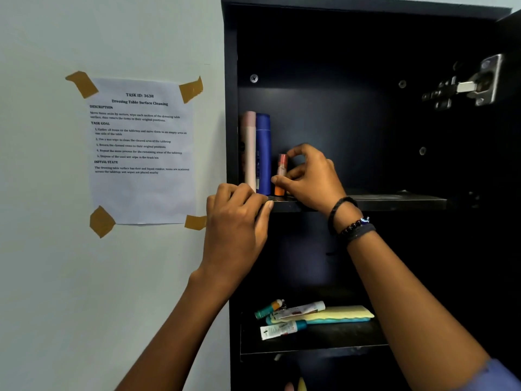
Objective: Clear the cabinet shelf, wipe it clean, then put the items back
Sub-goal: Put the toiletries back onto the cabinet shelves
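1. Three upright containers stand on the upper shelf [394, 200] of the dark cabinet [231, 80], grouped at its 9 o'clock end.
2. Pink bottle [249, 150]: tall, long axis vertical, against the cabinet's side wall.
3. Blue bottle [263, 153]: tall, vertical, touching the pink bottle at its 3 o'clock.
4. Small tube [281, 176]: reddish body, orange end down on the upper shelf, long axis vertical, top pointing to 12 o'clock. It is just beside the blue bottle, at its 3 o'clock.
5. Right hand [310, 176]: thumb and curled fingers pinch the small tube from its 3 o'clock side. Bracelets [352, 224] at the wrist.
6. Left hand [236, 221]: at 7 o'clock of the small tube, fingers curled over the upper shelf's front edge, thumb along the lip, gripping it.
7. Lower shelf [324, 342], at 6 o'clock: several tubes [282, 330] lying flat, and a yellow cloth [344, 313].
8. Printed sheet [141, 153]: taped to the wall at 9 o'clock of the cabinet.
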Demonstrator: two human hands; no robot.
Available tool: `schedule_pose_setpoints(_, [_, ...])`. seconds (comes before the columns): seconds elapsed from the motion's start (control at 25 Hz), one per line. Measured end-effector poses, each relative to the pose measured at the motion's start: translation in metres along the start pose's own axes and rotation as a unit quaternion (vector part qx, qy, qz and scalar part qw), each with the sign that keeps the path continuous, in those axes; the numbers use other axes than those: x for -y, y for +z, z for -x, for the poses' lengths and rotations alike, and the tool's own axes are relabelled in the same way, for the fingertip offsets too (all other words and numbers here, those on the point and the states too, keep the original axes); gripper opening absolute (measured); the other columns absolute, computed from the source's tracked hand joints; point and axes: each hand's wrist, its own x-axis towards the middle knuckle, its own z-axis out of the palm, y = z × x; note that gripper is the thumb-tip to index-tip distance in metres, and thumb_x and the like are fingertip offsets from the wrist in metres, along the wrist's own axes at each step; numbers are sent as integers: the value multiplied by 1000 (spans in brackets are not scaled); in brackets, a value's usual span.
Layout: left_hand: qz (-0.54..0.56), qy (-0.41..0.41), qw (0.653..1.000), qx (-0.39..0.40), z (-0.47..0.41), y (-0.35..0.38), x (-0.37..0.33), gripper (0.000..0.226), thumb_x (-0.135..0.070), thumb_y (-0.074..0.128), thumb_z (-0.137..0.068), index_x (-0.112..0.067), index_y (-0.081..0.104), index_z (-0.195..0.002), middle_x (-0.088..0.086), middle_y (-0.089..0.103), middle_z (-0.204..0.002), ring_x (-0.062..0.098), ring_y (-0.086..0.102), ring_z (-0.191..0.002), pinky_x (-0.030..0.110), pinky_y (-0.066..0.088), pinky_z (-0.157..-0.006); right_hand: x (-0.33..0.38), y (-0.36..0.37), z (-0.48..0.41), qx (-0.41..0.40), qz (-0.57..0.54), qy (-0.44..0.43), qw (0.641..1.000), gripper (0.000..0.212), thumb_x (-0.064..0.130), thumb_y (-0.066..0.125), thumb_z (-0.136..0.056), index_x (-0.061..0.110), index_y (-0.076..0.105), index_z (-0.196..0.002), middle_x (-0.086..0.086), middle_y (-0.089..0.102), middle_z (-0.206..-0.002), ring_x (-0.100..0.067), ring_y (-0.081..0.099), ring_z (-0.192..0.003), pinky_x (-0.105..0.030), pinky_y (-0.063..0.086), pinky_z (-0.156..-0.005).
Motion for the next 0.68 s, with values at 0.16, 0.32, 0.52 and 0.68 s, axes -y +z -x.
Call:
schedule_pose_setpoints(0.16, [10, -15, 1000, -2, 1, 1, -2, 12, -26, 62, -87, -17, 70, -89, -1, 63, -84, 23, 52, -85, 32, 37, -70, 0, 2, 1, 3, 14, 7, 1000, 47, 30, 82, -69, 20, 55, -106, 1, 71, -70, -14, 69, -73, -42, 57, -77])
schedule_pose_setpoints(0.32, [22, -23, 999, -4, 2, 1, -2, 12, -25, 62, -87, -16, 70, -90, -1, 63, -84, 22, 50, -84, 32, 38, -71, 2, 1, 3, 4, 16, 10, 1000, 49, 35, 81, -69, 22, 54, -109, 2, 71, -69, -13, 69, -74, -43, 57, -78])
schedule_pose_setpoints(0.52, [28, -26, 999, -7, 2, 2, -2, 13, -24, 63, -87, -15, 71, -92, 0, 64, -85, 22, 50, -85, 31, 39, -71, 7, -2, 8, -13, 31, 16, 999, 50, 44, 78, -70, 20, 55, -108, 4, 71, -70, -12, 68, -77, -41, 55, -81])
schedule_pose_setpoints(0.68, [37, -31, 999, -6, 4, 3, -4, 12, -23, 63, -88, -16, 70, -95, 0, 64, -89, 22, 50, -86, 34, 43, -71, 10, -5, 20, -60, 73, 6, 996, 46, 50, 70, -76, 19, 54, -105, 4, 69, -80, -16, 65, -84, -33, 51, -78])
